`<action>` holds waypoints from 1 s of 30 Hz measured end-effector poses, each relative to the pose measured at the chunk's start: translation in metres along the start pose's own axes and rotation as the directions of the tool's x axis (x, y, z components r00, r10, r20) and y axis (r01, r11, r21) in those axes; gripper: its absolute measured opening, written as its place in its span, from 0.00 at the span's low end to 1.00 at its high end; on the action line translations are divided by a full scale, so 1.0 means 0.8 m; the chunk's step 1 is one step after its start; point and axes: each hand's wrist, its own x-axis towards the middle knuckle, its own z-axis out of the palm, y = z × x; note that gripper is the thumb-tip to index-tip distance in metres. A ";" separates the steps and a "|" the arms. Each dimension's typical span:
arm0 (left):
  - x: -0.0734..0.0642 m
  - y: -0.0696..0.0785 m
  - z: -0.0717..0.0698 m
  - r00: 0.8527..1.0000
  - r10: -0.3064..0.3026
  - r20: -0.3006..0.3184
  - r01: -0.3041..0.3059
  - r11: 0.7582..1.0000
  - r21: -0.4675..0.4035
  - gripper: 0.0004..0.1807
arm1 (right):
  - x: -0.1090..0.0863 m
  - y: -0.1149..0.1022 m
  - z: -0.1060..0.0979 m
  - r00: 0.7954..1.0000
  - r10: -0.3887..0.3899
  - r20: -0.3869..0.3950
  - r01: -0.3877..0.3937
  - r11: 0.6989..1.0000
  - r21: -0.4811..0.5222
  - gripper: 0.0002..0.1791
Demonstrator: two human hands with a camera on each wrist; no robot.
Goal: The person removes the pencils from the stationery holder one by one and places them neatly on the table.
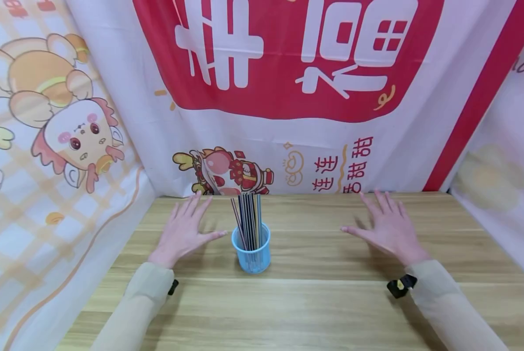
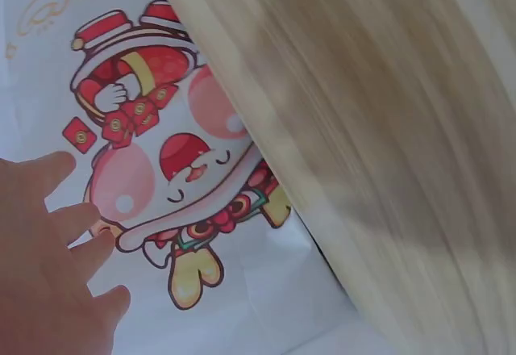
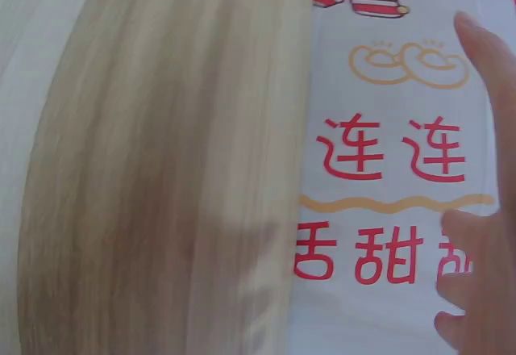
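Beige fabric sleeves (image 1: 126, 312) extend from the near side, ending in a left hand (image 1: 185, 231) and a right hand (image 1: 389, 226), both spread and holding nothing.
Between them on the pale wood-grain bench (image 1: 314, 312) stands a light-blue, round plastic cup (image 1: 254, 261), closer to the left hand, whose thumb points towards it. Thin, straight sticks (image 1: 250, 219), many dark, stand in it; its wall and rim apparently keep them bunched, one leaning left. Whether either palm rests on the bench cannot be told.

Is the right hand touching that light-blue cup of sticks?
Apart: the head view shows wooden tabletop plainly between the right hand and the light-blue cup.
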 end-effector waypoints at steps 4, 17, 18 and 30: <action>0.003 0.010 -0.007 1.000 0.011 -0.014 -0.013 0.991 -0.134 0.62 | 0.005 -0.008 -0.015 0.998 0.031 -0.061 -0.026 0.996 0.090 0.62; -0.016 0.065 0.011 0.994 -0.046 0.101 0.100 0.755 -0.648 0.64 | 0.016 -0.097 -0.035 0.991 0.112 -0.073 -0.043 0.782 0.622 0.46; -0.016 0.067 0.015 0.994 -0.033 0.102 0.094 0.729 -0.678 0.63 | 0.019 -0.105 -0.033 0.992 0.100 -0.082 -0.024 0.767 0.641 0.44; -0.006 0.089 0.032 0.988 0.009 0.152 0.122 0.560 -0.820 0.59 | 0.039 -0.184 0.005 1.000 0.010 -0.024 0.011 0.692 0.722 0.38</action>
